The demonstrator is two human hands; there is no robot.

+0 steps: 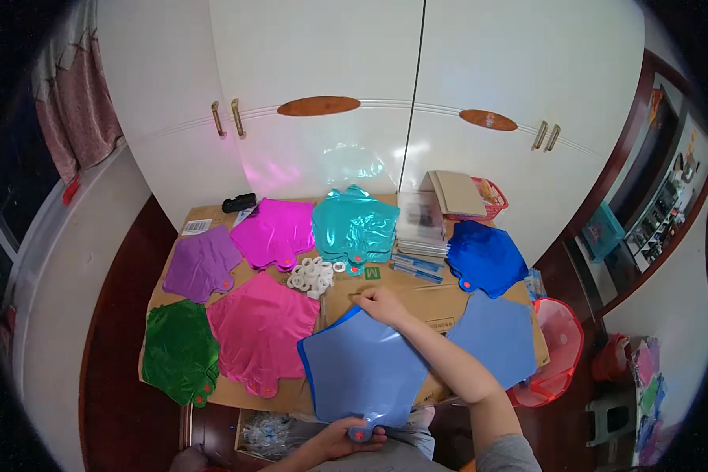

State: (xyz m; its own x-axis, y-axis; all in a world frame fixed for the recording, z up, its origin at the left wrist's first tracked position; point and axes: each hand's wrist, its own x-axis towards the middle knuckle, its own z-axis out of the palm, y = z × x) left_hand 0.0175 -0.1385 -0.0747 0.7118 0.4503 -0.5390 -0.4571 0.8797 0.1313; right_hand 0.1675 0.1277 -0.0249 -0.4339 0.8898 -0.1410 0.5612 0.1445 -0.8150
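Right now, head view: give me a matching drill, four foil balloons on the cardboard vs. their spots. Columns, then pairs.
Things:
1. green balloon
2. teal balloon
3. dark blue balloon
4. light blue star balloon

Places:
A. far middle of the cardboard, beside the stack of flat packs
B. near left corner
C. held between the left hand at its neck and the right hand at its far tip
D. far right, next to the red basket

Pairs: 1-B, 2-A, 3-D, 4-C
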